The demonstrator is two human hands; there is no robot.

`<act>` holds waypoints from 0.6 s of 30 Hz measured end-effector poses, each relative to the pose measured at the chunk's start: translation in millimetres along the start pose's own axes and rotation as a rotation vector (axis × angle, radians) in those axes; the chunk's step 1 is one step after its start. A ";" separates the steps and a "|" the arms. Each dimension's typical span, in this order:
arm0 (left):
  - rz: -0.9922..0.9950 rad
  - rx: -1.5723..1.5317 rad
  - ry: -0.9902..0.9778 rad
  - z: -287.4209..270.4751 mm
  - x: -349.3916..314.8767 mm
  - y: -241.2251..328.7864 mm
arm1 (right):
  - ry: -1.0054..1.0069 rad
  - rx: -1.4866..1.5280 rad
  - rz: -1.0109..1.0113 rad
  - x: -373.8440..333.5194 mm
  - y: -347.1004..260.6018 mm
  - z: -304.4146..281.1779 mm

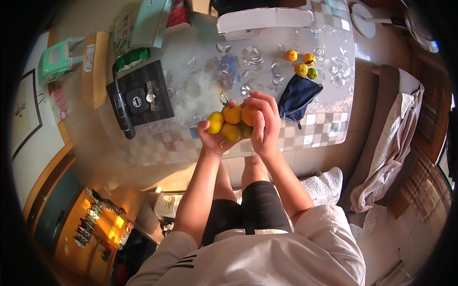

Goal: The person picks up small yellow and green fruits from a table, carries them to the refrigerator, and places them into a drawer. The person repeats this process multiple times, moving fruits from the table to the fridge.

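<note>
Left grip [210, 139] + right grip [267, 123]: clasped around citrus fruits [232, 115] | dark-blue pouch [299, 97] near four loose fruits [300, 70]

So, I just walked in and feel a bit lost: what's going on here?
Someone is holding a bunch of citrus fruits, orange to yellow-green, cupped between their left hand and right hand over the near side of the table. Four loose fruits lie farther off to the right, by a dark blue cloth. A watch lies over on the left.
</note>
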State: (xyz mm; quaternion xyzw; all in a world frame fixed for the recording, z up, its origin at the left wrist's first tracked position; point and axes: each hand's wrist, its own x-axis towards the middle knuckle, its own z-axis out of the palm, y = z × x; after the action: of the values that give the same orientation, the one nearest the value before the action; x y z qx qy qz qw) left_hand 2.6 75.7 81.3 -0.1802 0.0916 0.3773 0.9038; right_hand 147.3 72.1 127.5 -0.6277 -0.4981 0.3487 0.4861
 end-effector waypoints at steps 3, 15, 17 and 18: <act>-0.032 0.107 -0.020 -2.4 4.6 3.5 | -0.129 -0.120 -0.012 11.9 -7.7 -20.7; -0.177 0.069 -0.140 9.2 43.7 -11.3 | 0.412 -0.572 0.048 75.1 143.9 -94.1; -0.197 0.058 -0.147 8.4 55.1 -14.6 | 0.307 -0.825 0.208 92.4 178.8 -101.6; -0.205 0.049 -0.153 7.1 60.6 -17.0 | 0.250 -0.948 0.290 97.7 192.7 -103.9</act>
State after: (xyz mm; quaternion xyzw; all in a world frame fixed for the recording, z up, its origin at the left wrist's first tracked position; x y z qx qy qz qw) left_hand 57.3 106.8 73.8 -0.1369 0.0126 0.2932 0.9461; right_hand 323.8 133.0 -22.9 -0.8788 -0.4473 0.0704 0.1505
